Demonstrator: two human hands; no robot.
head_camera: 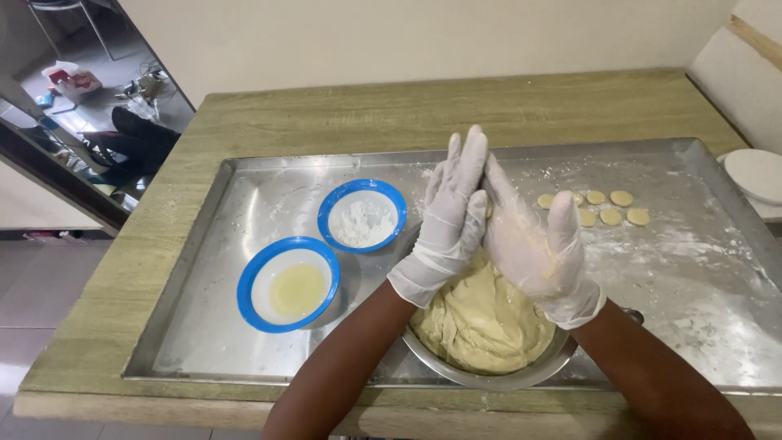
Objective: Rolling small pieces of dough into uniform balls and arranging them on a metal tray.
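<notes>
Pressing my gloved left hand [453,213] and right hand [538,244] palm to palm, I am judging the dough [481,322] soft, sticky; whether they are grasping any, I cannot tell.

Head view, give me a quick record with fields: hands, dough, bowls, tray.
hands: left hand and right hand, both in white gloves, pressed palm to palm above the dough bowl; anything between the palms is hidden
dough bowl: metal bowl at the tray's near edge, holding pale yellow dough
discs: small flat dough discs lying on the tray past the right hand
blue bowls: flour bowl with white powder; oil bowl with yellowish liquid
tray: large metal tray, dusted with flour, on a wooden table
</notes>
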